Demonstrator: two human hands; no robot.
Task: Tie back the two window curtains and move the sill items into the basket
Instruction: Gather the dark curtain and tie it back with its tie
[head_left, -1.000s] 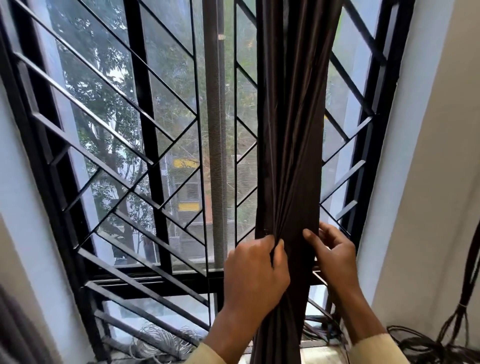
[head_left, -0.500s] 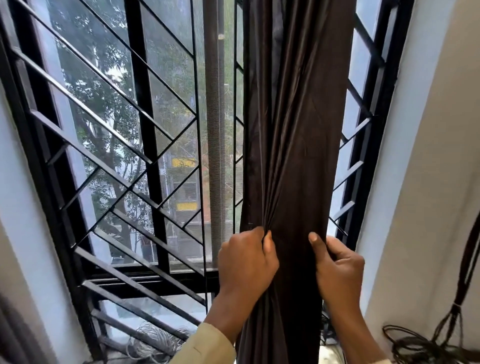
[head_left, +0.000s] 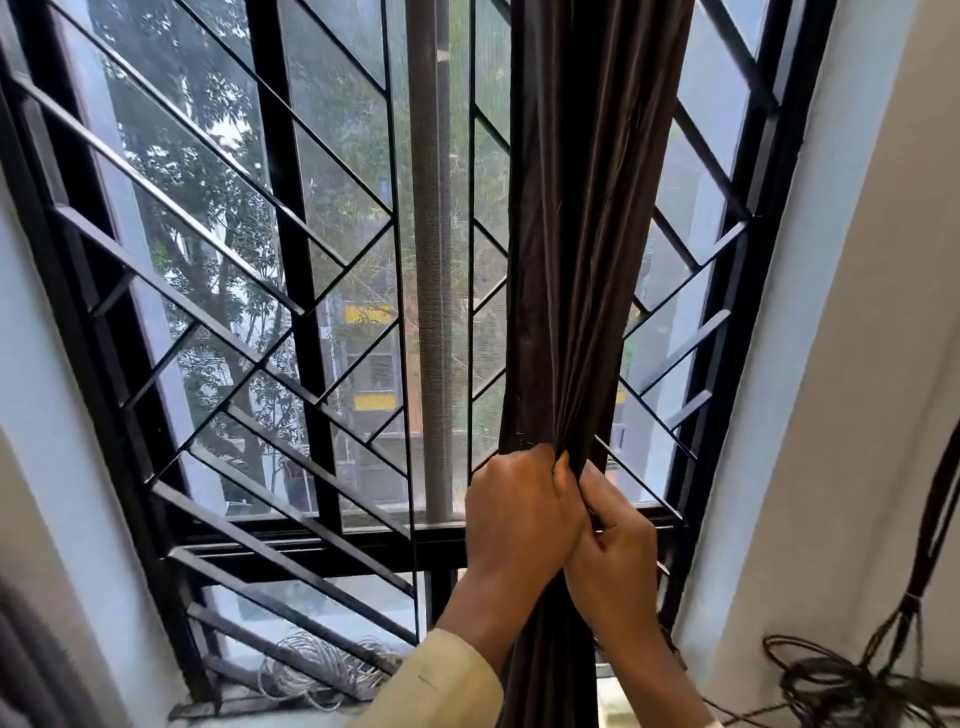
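Observation:
A dark brown curtain (head_left: 587, 234) hangs in front of the right half of the barred window, gathered into a narrow bunch at hand height. My left hand (head_left: 519, 512) is clenched around the bunch from the left. My right hand (head_left: 618, 540) grips the same bunch from the right, pressed against the left hand. A second curtain shows only as a dark grey edge (head_left: 21, 670) at the bottom left. No basket is in view.
The black window grille (head_left: 291, 322) with diagonal bars fills the left and centre. A coil of white wire (head_left: 317, 670) lies on the sill at the bottom. Dark cables (head_left: 841, 680) hang and coil by the right wall.
My hands have closed together, squeezing the spread curtain into a tight bunch. The right hand moved left until it touches the left hand.

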